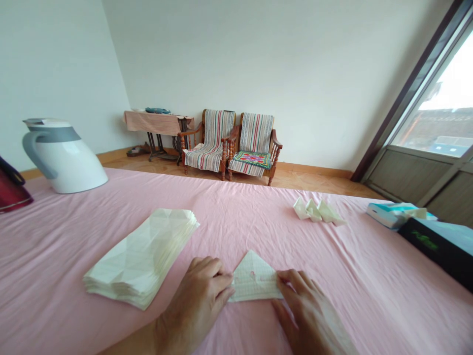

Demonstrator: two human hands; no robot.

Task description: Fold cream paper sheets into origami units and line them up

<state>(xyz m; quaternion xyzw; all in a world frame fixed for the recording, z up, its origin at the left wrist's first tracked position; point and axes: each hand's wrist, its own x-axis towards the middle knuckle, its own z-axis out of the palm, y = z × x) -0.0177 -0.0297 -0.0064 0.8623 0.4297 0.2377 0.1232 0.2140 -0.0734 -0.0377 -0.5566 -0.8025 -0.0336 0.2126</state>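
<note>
A folded sheet of lined paper (254,278) lies on the pink cloth in front of me, its peak pointing away and its straight edge toward me. My left hand (203,298) grips its left corner, thumb and fingers closed together there. At the opposite corner, the fingers of my right hand (305,310) press on the paper, with the thumb low by its near edge. To the left of my hands lies a thick stack of creased paper sheets (144,251). Several small folded paper boats (318,211) stand farther off to the right.
A white and grey jug (76,160) stands at the far left beside a dark red object (13,190). On the right are a tissue pack (391,214) and a black box (432,249). Beyond the cloth's far edge stand two wooden armchairs (219,133) and a covered table (155,122).
</note>
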